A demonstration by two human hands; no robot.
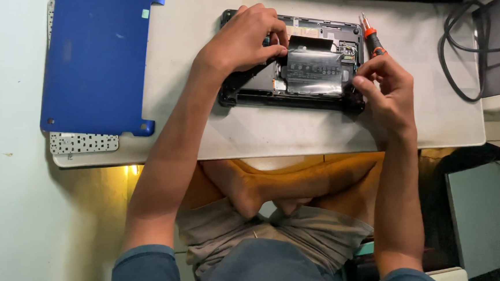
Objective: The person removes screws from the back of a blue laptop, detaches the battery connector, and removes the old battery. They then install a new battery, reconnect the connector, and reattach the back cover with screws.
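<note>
An opened black laptop base (247, 91) lies on a low white table (297, 132), its insides exposed. A dark flat film-covered part (315, 72) sits in its middle. My left hand (245, 36) rests on the base's left half, fingertips pinching the left edge of that dark part. At the base's right edge my right hand (383, 88) holds a screwdriver (371, 38) with an orange and black handle, tip pointing up and away.
A blue laptop cover (96, 56) lies at the table's left, over a white keyboard piece (82, 143). Black cables (461, 49) loop at the far right. A grey flat device (479, 215) sits on the floor at right. My crossed legs are under the table.
</note>
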